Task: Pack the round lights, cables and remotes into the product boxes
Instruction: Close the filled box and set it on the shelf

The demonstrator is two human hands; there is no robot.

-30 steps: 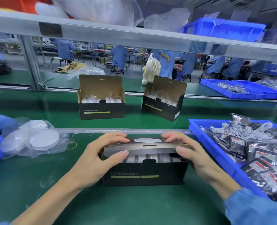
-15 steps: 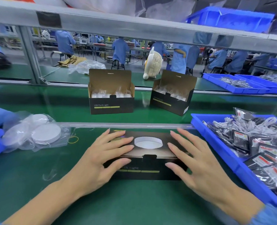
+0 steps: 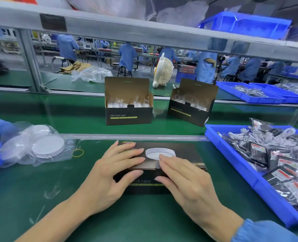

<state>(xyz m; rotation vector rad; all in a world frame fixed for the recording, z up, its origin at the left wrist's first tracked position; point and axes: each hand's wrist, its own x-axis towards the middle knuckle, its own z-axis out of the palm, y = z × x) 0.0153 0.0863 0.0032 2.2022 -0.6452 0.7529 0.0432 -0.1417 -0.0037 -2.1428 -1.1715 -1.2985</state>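
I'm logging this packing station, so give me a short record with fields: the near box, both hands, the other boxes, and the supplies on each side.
near box: closed box, lid down
left hand: left hand flat on the lid
right hand: right hand flat on the lid
other boxes: two open boxes on the belt, bagged contents inside
left side: bagged round lights
right side: blue bin of bagged cables

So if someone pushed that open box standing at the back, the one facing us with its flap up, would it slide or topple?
The open box would probably slide rather than topple: it sits on its broad base on the smooth green belt. It looks like thin cardboard, so likely light, though the wrapped lights inside add some weight. The raised flap would likely bend if pushed there.
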